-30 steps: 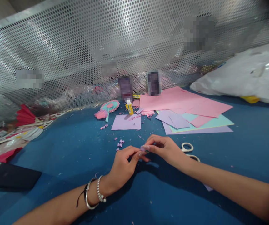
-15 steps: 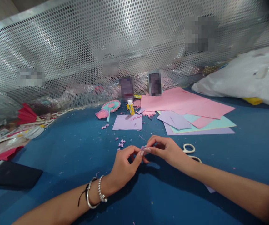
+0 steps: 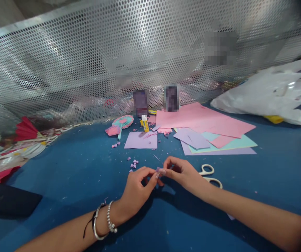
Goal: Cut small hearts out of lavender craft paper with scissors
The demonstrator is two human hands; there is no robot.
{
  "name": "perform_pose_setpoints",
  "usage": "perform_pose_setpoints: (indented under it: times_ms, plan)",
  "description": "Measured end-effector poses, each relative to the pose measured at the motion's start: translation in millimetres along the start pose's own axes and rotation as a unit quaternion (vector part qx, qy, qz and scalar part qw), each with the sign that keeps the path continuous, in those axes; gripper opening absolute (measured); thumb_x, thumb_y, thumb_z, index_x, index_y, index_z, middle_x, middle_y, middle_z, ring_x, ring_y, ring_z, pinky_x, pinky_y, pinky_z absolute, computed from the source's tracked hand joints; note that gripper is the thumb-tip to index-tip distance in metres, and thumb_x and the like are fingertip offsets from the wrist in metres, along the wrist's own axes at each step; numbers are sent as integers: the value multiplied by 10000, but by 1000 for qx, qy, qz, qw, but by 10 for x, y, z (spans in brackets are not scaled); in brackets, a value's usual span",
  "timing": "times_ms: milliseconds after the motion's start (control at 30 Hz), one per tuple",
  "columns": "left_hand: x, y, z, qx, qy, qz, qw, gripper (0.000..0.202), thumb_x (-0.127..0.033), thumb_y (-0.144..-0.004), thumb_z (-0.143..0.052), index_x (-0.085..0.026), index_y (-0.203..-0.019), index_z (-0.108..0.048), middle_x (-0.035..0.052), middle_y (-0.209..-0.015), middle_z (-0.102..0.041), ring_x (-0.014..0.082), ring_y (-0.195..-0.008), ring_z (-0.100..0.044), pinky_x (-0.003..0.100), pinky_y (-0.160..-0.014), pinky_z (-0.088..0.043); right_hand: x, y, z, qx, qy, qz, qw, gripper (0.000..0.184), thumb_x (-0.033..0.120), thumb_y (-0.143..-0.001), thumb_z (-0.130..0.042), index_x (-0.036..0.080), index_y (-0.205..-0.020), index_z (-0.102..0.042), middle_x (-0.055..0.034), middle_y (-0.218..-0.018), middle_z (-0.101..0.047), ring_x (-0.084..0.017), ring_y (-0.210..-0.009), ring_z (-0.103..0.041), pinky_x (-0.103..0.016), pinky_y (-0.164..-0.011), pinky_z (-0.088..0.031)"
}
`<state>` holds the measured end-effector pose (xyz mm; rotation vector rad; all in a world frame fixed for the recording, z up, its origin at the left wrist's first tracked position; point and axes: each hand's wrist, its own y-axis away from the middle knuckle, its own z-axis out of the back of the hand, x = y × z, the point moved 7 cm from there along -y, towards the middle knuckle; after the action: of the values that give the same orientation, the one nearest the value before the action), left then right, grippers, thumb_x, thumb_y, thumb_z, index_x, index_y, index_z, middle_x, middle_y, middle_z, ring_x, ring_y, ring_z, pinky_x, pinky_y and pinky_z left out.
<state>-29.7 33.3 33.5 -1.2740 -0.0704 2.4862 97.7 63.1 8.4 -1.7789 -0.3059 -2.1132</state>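
Note:
A small piece of purple paper [image 3: 158, 169] is pinched between the fingertips of both hands, above the blue table. My left hand [image 3: 140, 187], with bracelets at the wrist, grips it from the left. From the right, my right hand [image 3: 183, 175] holds its other side, and the fingers hide most of the paper. Small purple paper hearts [image 3: 134, 163] lie just beyond my left hand. White-handled scissors [image 3: 212, 181] lie partly under my right forearm. Past the hands, a purple sheet [image 3: 137, 140] carries paper scraps, with a yellow glue stick [image 3: 145, 124] standing at its far edge.
Pink sheets [image 3: 205, 120] and a mint sheet [image 3: 241, 140] are piled at back right, near a white plastic bag [image 3: 260, 94]. A pleated paper fan [image 3: 124, 121] lies at back left. A dark phone [image 3: 14, 201] sits far left. A perforated metal panel [image 3: 92, 63] bounds the back.
The view has shifted slightly, so most things sit a little lower and further left. Both hands keep the purple paper pinched, with only a small shift of the fingers.

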Motion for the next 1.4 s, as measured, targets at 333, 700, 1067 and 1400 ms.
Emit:
perform_pose_setpoints:
  times_ms: [333, 700, 1067, 1400]
  plan:
    - [35, 5, -4, -6, 25, 23, 999, 245, -339, -868, -477, -194, -792, -660, 1, -716, -690, 133, -669, -607, 218, -634, -432, 56, 33, -3, -16, 14, 14, 1000, 238, 392, -810, -541, 183, -712, -486, 26, -636, -505, -107, -585, -462, -214, -532, -345]
    - [67, -2, 1, -11, 62, 48, 997, 348, -382, -877, -440, -143, -657, -566, -12, -581, -588, 99, -553, -529, 191, -548, -377, 217, 110, -86, 17, 137, 71, 988, 146, 257, -794, -575, 180, -694, -503, 17, -707, -531, -113, -653, -475, -223, -592, -368]
    - [181, -31, -78, 28, 132, 65, 989, 340, -393, -870, -435, -136, -670, -534, -25, -550, -519, 96, -531, -483, 201, -547, -367, 321, 208, -103, -4, 148, 200, 969, 161, 81, -783, -533, 210, -875, -503, -1, -839, -535, -115, -755, -503, -225, -673, -424]
    - [148, -33, -85, 38, 154, 60, 986, 340, -403, -873, -436, -135, -685, -527, -28, -563, -519, 88, -538, -467, 193, -540, -356, 411, 234, -119, 10, 167, 271, 948, 178, 72, -793, -550, 219, -884, -593, -28, -866, -573, -133, -836, -539, -248, -731, -459]
